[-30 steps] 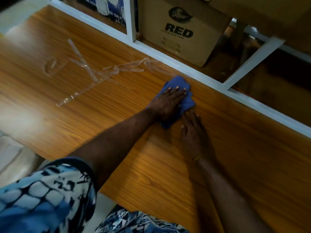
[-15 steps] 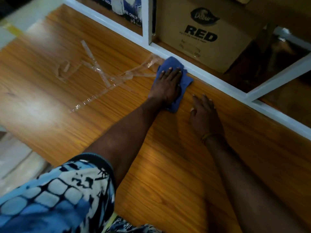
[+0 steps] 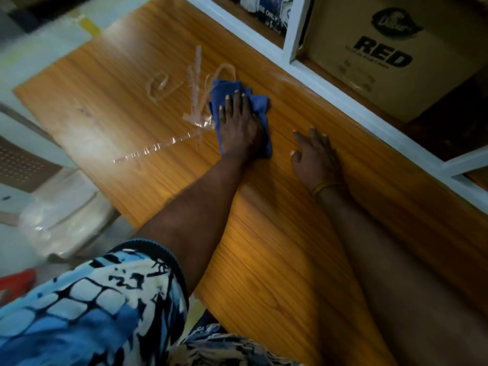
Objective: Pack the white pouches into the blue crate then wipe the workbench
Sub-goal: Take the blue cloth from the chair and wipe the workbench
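My left hand (image 3: pixel 239 122) presses flat, fingers straight, on a crumpled blue cloth (image 3: pixel 258 101) on the wooden workbench (image 3: pixel 277 247). The cloth touches a tangle of clear plastic tape strips (image 3: pixel 195 83) just left of it, bunching them. My right hand (image 3: pixel 315 157) rests palm down on the bare wood to the right of the cloth, fingers spread, a yellow band at its wrist. No white pouches or blue crate are in view.
A white shelf frame (image 3: pixel 343 93) runs along the bench's far edge, with a cardboard box marked RED (image 3: pixel 383 56) behind it. Plastic-wrapped pale goods (image 3: pixel 60 220) and a perforated crate side (image 3: pixel 21 165) sit on the floor left of the bench.
My left hand has slid the blue cloth leftward along the bench into the tape strips, which are now bunched up. My right hand followed to the left, still flat on the wood.
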Demonstrator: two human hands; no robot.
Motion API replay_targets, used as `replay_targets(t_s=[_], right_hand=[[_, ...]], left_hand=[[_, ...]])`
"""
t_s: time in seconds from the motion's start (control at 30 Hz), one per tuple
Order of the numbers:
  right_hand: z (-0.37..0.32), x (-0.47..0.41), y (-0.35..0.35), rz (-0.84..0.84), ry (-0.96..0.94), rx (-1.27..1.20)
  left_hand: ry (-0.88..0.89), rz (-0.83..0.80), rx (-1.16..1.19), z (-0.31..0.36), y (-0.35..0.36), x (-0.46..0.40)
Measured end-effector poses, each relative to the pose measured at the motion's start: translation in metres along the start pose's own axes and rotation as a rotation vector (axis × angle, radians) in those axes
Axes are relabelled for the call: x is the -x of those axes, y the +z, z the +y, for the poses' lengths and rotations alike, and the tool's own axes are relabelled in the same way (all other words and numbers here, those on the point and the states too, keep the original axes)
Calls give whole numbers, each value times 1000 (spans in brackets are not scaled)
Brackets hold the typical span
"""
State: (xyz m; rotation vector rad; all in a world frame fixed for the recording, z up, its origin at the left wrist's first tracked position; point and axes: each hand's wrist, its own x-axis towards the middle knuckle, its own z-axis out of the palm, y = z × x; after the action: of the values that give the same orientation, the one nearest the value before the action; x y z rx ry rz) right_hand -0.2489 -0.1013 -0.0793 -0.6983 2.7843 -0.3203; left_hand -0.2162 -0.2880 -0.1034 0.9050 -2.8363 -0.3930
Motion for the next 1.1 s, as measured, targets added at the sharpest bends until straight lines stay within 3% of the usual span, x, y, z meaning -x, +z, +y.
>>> replay_targets(t_s=[0.3, 0.6, 1.1], right_hand=[[-43, 38, 19, -32, -130, 32], [-64, 81, 29, -165, -208, 56], [-57, 148, 35, -164, -414, 176]], left_hand=[[-203, 67, -51, -42, -13, 56], [-448, 131, -114, -73, -24, 126], [-827, 221, -25, -65, -30, 252]])
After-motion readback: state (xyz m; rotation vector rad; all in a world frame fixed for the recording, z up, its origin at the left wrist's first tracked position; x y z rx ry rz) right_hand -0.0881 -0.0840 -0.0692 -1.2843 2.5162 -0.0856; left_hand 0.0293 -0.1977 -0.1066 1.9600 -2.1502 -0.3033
